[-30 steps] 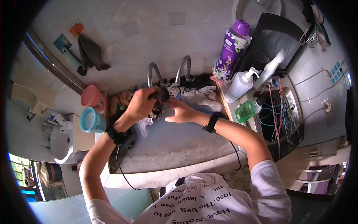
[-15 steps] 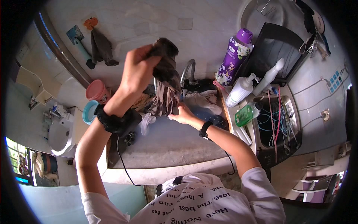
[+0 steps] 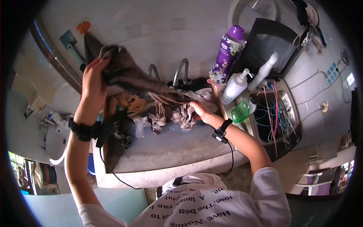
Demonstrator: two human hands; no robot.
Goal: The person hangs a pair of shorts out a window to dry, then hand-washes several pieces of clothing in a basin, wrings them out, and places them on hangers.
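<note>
A dark brown cloth garment (image 3: 130, 72) stretches between my two hands above a wide basin (image 3: 162, 153) of cloudy water. My left hand (image 3: 92, 85), raised at the left, grips its bunched upper end. Lower down on the right, my right hand (image 3: 201, 111) is closed on the other end, where crumpled greyish folds hang to the water. Behind and below it lie wet clothes: a tan cloth (image 3: 126, 102) at the left and a pale cloth (image 3: 205, 93) at the right. A thin whitish piece (image 3: 140, 126) droops near the middle.
Curved metal taps (image 3: 184, 67) rise at the back. Along the right ledge stand a purple bottle (image 3: 227, 56), a white pump bottle (image 3: 235, 89) and a green bottle (image 3: 241, 111), beside an open dark container (image 3: 264, 132) of cords. A washbasin (image 3: 56, 143) is far left.
My left hand has swung left, drawing the hanging garment out slantwise. My right hand has moved slightly right and up with the other end. The view has shifted a little.
</note>
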